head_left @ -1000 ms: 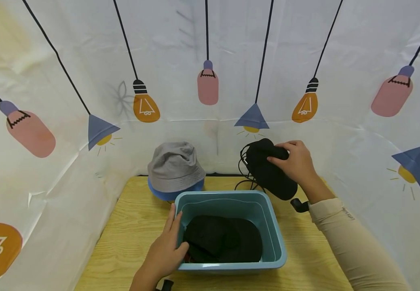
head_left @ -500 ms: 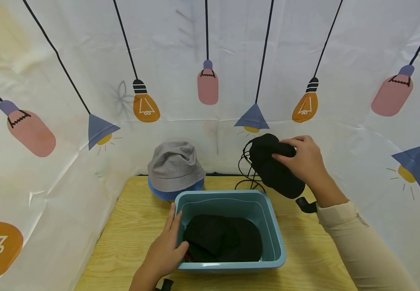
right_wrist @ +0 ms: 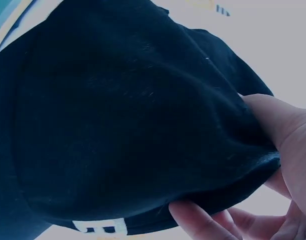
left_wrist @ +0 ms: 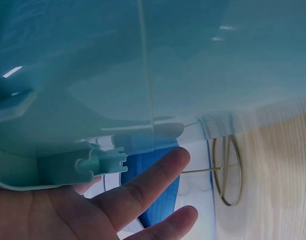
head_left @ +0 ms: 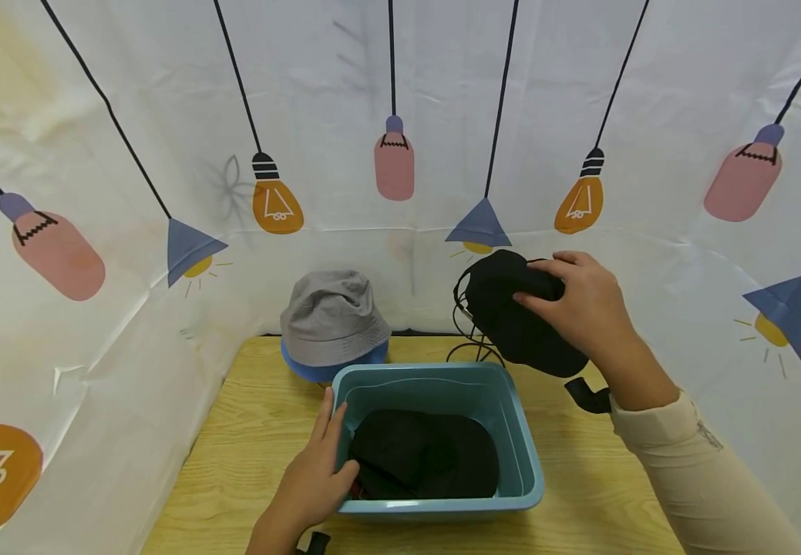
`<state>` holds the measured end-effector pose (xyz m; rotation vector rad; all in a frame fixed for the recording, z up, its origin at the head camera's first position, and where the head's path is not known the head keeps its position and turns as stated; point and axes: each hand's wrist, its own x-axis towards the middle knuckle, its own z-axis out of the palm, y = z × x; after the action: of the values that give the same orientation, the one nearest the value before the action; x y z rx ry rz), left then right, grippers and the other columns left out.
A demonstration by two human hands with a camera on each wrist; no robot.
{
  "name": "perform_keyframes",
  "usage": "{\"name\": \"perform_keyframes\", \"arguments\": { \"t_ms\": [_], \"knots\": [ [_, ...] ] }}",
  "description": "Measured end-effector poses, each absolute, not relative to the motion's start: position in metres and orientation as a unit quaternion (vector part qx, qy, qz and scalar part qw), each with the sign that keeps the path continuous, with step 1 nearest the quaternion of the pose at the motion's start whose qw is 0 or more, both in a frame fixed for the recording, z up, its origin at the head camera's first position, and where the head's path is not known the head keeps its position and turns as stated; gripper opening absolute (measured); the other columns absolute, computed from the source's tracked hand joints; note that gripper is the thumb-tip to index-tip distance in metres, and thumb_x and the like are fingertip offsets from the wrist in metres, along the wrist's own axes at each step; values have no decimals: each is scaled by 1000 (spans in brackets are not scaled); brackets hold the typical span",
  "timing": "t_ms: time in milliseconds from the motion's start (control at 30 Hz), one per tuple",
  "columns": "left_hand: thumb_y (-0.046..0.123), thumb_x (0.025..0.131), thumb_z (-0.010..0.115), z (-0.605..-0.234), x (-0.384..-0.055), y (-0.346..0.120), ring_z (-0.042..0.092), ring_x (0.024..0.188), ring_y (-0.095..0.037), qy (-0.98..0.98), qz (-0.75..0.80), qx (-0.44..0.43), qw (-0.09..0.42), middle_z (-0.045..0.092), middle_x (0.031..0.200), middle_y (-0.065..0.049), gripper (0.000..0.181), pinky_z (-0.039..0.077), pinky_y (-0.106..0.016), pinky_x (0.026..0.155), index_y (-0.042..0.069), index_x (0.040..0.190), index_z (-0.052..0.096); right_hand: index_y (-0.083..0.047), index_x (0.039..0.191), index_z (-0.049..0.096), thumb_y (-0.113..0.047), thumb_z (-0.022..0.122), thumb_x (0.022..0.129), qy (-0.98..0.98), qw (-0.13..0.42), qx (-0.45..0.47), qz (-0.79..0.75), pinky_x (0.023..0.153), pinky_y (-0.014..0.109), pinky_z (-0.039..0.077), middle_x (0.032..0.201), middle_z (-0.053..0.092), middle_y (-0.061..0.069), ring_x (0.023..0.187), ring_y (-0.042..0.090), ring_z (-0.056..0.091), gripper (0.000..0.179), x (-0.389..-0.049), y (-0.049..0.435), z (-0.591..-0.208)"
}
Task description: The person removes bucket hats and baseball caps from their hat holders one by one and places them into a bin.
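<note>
My right hand [head_left: 583, 304] pinches a black cap [head_left: 511, 316] between thumb and fingers, above the table's back right. A strap loop shows at the cap's left end, and white lettering marks its edge in the right wrist view. My left hand [head_left: 310, 466] rests at the left rim of a blue-green plastic basin [head_left: 442, 506], thumb over the inside. Straight, spread fingers [left_wrist: 143, 192] extend outside the basin wall in the left wrist view. Another black cap [head_left: 428, 455] lies in the basin, with a bit of red beneath its left edge.
A grey bucket hat [head_left: 334, 320] sits over a blue hat [head_left: 303, 370] behind the basin, to the left. Thin dark wire loops [head_left: 472, 351] stand behind its right corner. A patterned white sheet [head_left: 344, 100] hangs behind the wooden table [head_left: 233, 447].
My right hand has moved slightly up and right with the black cap. The left hand and basin have stayed nearly still.
</note>
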<state>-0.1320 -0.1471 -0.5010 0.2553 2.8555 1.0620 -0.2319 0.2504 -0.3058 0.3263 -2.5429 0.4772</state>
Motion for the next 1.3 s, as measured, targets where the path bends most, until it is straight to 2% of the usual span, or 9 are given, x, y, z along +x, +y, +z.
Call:
{"name": "perform_keyframes", "arguments": {
  "t_ms": [167,333,500,700,967,1133,1300],
  "knots": [
    [21,96,57,-502,-132,-147,59,119,-20,934,344,82,42,-13,172,19,82,45,-33,66,24,168,18,-12,127,74,-33,87,84,-940,256,128,185,103,67,46,142,58,25,131,45,54,50,-220,240,-298],
    [21,96,57,-502,-132,-147,59,123,-21,934,345,83,40,-13,173,18,82,45,-34,68,24,168,17,-14,127,75,-32,89,83,-931,270,150,193,98,64,51,139,61,23,128,43,57,49,-209,230,-292],
    [21,96,57,-501,-132,-147,60,120,-21,934,346,83,42,-14,172,19,83,44,-32,64,24,168,17,-14,124,77,-33,90,82,-923,284,176,194,89,58,57,136,64,20,120,39,63,48,-199,220,-288],
    [21,96,57,-501,-132,-147,60,117,-20,934,345,81,43,-14,172,20,82,44,-31,62,24,168,17,-15,125,77,-34,88,83,-922,264,198,202,82,53,60,131,66,17,106,35,68,47,-190,209,-287],
    [22,96,58,-502,-132,-146,57,128,-21,936,339,81,34,-12,173,18,82,47,-35,72,24,168,19,-18,121,79,-40,89,81,-922,238,227,203,84,50,60,129,67,12,111,33,68,48,-180,192,-291],
    [22,95,57,-500,-132,-146,59,123,-20,935,342,79,38,-12,173,18,83,46,-33,69,24,168,18,-20,120,79,-42,89,81,-927,209,237,203,90,50,60,126,67,10,112,31,67,46,-175,182,-295],
    [22,94,58,-500,-132,-146,57,127,-20,935,343,78,38,-12,173,16,84,47,-34,73,23,168,18,-22,119,79,-42,88,81,-931,185,244,197,92,49,58,125,66,7,114,29,66,44,-171,174,-297]
  ]
}}
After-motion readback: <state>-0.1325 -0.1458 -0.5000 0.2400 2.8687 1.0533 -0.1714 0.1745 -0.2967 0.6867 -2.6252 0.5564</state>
